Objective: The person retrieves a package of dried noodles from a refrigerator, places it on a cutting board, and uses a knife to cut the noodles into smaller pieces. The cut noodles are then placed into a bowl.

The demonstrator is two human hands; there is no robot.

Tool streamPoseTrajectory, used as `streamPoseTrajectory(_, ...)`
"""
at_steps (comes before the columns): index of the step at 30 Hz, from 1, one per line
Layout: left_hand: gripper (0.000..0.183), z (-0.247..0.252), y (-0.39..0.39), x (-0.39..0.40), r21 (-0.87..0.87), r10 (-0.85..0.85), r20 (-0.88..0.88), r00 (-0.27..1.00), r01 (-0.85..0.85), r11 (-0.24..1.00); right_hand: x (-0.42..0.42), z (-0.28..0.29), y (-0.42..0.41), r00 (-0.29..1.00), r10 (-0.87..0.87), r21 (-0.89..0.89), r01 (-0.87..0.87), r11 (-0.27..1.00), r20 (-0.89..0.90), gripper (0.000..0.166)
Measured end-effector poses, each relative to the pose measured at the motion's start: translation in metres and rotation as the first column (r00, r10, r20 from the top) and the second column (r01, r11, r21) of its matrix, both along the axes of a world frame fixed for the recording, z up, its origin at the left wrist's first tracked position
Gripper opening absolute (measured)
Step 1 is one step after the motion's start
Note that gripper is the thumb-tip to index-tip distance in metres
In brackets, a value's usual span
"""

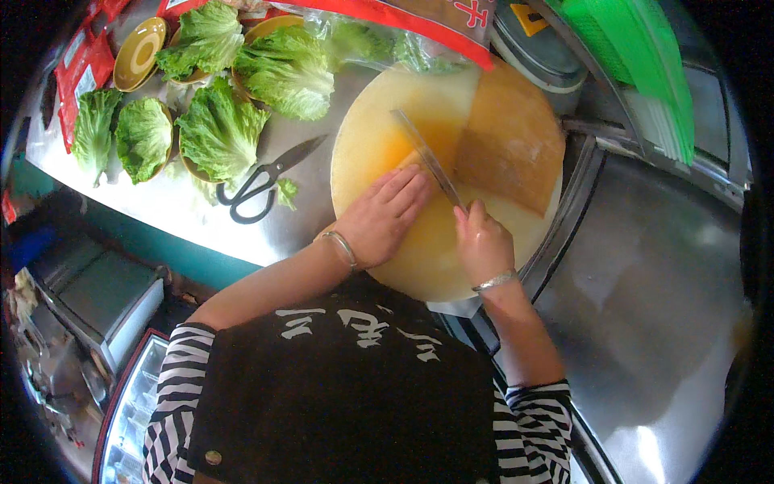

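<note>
A round, pale yellow cutting board [423, 254] lies before me. My right hand [485, 245] is closed on the handle of a knife [428, 157], whose blade points up and left across the board. Just left of the blade, my left hand [387, 212] lies with its fingers together, pressing a tan, flat piece of food [413, 160] that is mostly hidden under it. Broad brown sheets [511, 145], apparently of food, cover the board's upper right, right of the knife. Whether the blade touches the piece cannot be told.
Black-handled scissors [272, 175] lie left of the board beside a lettuce scrap [288, 192]. Lettuce leaves [221, 130] rest on yellow-brown dishes [140, 53] at the upper left. A red-edged plastic bag [411, 24] overlaps the board's top. A lidded container [538, 51] and green bags [641, 66] are at the upper right.
</note>
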State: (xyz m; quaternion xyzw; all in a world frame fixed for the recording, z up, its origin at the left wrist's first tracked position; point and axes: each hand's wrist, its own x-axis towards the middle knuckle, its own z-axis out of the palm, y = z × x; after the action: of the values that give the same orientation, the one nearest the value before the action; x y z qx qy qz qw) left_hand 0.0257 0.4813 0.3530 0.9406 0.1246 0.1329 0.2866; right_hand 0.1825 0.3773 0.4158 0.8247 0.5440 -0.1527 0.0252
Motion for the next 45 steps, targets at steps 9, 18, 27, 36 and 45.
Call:
streamPoseTrajectory(9, 0.051, -0.002, 0.0, 0.002, 0.003, 0.022, 0.005, 1.0, -0.022, 1.0, 0.003, 0.024, -0.008, 0.996, 0.085, 0.07, -0.085, 0.994, 0.001, 0.023)
streamPoseTrajectory(18, 0.049, -0.001, -0.001, 0.0, 0.012, 0.014, -0.007, 1.0, -0.014, 1.0, 0.001, 0.029, -0.007, 0.996, 0.075, -0.055, -0.077, 0.996, -0.04, 0.023)
streamPoseTrajectory(27, 0.052, 0.0, 0.001, -0.001, -0.007, 0.009, -0.016, 1.0, -0.009, 1.0, 0.006, 0.033, 0.019, 0.996, 0.069, -0.127, -0.075, 0.989, -0.056, 0.025)
streamPoseTrajectory(36, 0.054, -0.004, -0.002, 0.001, 0.01, 0.027, 0.03, 0.999, -0.028, 1.0, -0.003, 0.008, 0.006, 0.999, 0.034, -0.06, -0.034, 0.998, -0.014, 0.027)
streamPoseTrajectory(45, 0.052, -0.003, -0.001, -0.002, -0.018, 0.029, 0.041, 0.999, -0.028, 0.999, -0.01, 0.018, 0.014, 1.0, 0.009, -0.138, -0.012, 0.99, -0.023, 0.027)
